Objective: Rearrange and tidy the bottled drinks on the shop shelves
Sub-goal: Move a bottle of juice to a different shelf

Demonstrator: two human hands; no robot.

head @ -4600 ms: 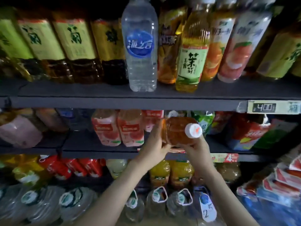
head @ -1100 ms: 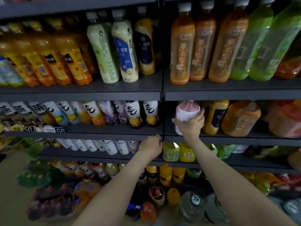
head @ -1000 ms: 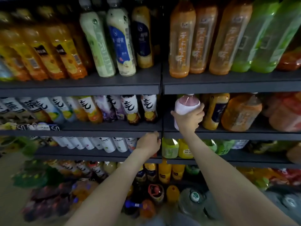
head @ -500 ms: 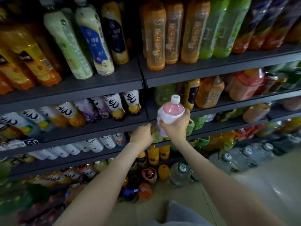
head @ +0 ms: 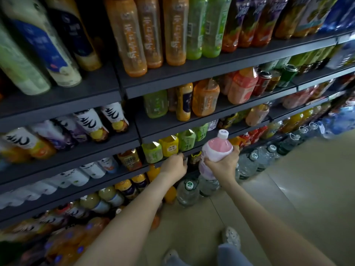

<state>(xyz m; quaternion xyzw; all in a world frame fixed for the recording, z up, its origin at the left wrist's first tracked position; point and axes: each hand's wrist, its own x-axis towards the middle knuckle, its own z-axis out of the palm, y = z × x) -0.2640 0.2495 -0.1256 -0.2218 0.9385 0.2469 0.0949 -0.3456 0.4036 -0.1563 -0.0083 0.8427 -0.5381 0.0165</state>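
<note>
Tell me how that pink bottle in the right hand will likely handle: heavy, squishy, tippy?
Probably heavy for its size: the pink bottle looks full almost to its white cap. Likely fairly stiff, since the right hand wraps its body without visibly denting it. Its round body would probably roll if laid flat.

The person is wearing blue-grey trousers (head: 230,255) and pale, perforated clog-like shoes (head: 231,238). Both forearms (head: 134,214) are showing bare, with no sleeve reaching them, and the left hand (head: 175,164) is showing dark-looking fingernails.
</note>
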